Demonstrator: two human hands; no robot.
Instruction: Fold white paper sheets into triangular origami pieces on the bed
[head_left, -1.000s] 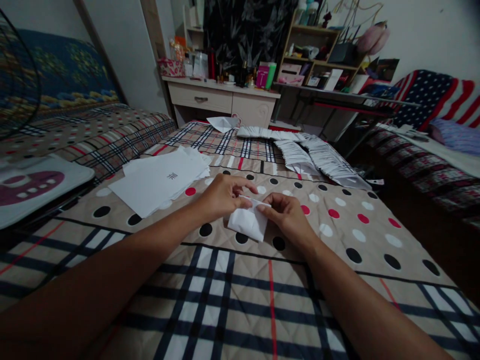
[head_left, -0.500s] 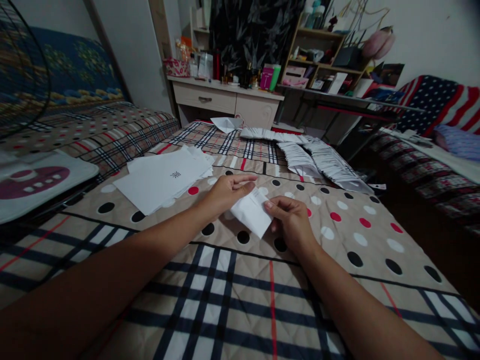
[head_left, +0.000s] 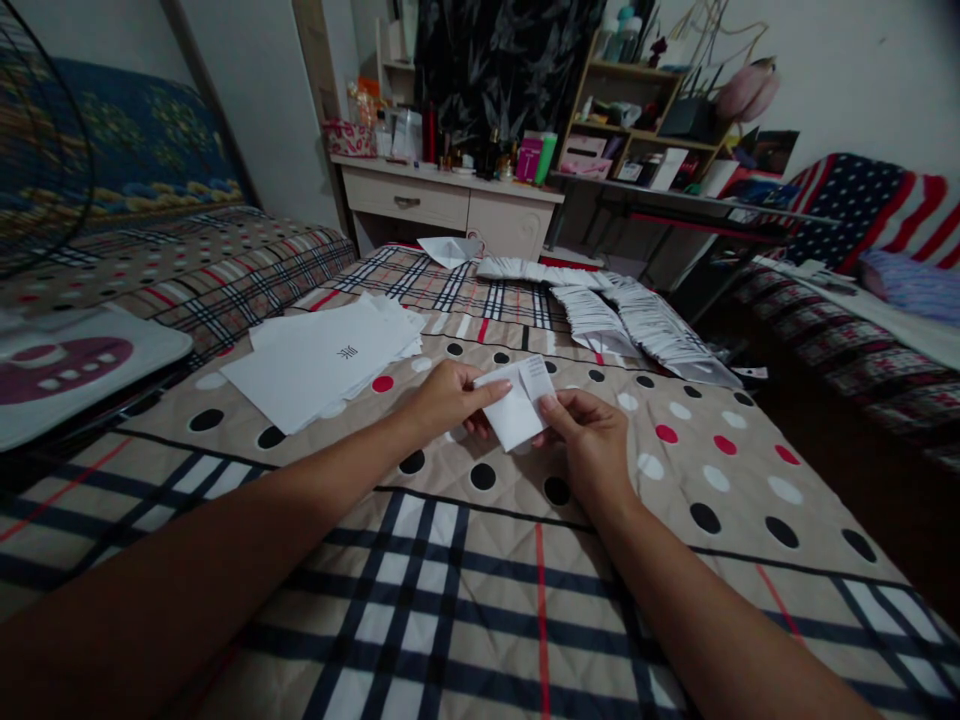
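Currently, both hands are clamped on one folded paper (head_left: 512, 417): the left hand (head_left: 448, 398) grips its left side, the right hand (head_left: 592, 430) its right side. The folded paper is right of the paper stack (head_left: 319, 360), one corner pointing down; contact with the bed (head_left: 450, 655) cannot be confirmed. Change over the last second: the paper has been turned, and printed lines (head_left: 536, 372) now show near its top corner. Judgement: this is a reorienting step, not a pressing one.

Surface: the dotted and plaid bed carries the paper stack. Rows of papers (head_left: 656, 325) lie right of the stack and farther off. Room: a drawer-fronted table (head_left: 431, 204) stands beyond the stack; a shelf unit (head_left: 634, 70) stands beyond it, to the right.
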